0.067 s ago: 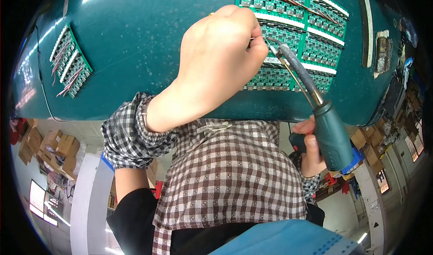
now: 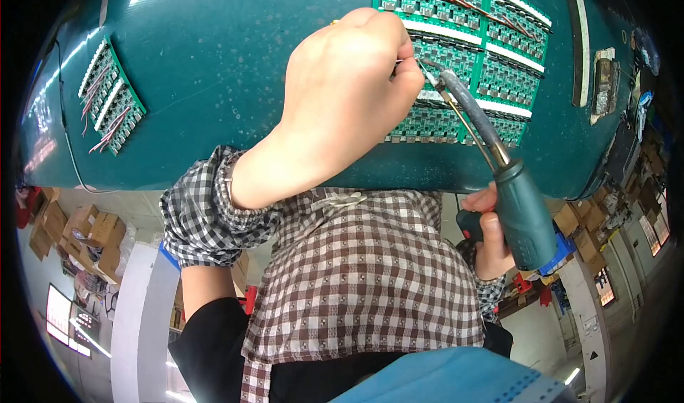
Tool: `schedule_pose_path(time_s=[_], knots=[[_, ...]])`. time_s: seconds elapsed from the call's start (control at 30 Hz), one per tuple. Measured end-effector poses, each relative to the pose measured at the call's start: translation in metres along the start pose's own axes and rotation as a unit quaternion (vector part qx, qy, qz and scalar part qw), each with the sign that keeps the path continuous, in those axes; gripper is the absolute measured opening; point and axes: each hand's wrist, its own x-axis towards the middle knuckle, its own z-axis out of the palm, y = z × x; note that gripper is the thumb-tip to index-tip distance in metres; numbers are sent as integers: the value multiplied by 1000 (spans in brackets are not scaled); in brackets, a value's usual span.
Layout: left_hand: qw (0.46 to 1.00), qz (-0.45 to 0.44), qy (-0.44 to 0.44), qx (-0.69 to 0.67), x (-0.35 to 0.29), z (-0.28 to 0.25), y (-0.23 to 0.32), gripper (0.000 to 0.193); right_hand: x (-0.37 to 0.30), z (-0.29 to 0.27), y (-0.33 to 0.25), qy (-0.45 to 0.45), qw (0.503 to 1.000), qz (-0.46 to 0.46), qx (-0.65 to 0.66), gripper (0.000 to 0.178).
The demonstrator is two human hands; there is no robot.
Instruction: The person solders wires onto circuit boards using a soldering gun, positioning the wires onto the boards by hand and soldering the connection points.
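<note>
My left hand [image 2: 353, 75] hovers over the left part of a green circuit board panel [image 2: 477, 64], thumb and forefinger pinched on a thin wire whose end barely shows. The rest of the wire is hidden behind the fingers. In my right hand [image 2: 491, 239] is a soldering iron [image 2: 526, 214] with a dark green handle, held below the table's front edge. Its bent metal barrel and a thin feed tube [image 2: 467, 121] reach up to the left, so that the tip sits right beside the pinched fingertips. Several red, black and white wires [image 2: 456, 0] lie across the far rows.
A smaller board piece [image 2: 112, 96] with wires attached lies at the left of the green table [image 2: 214, 61]. At the right are a long dark-and-white strip [image 2: 580, 43] and a metal block [image 2: 604, 86]. A black cable [image 2: 65, 128] runs down the left side.
</note>
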Motion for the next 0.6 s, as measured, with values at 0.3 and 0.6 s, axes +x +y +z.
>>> schedule_pose_path(time_s=[0.3, 0.6], knots=[[1000, 10, 11, 7, 2, 1, -4, 9, 2, 1, 3, -14, 1000, -5, 4, 40], [1000, 4, 6, 2, 2, 0, -3, 9, 2, 0, 3, -23, 1000, -6, -10, 37]])
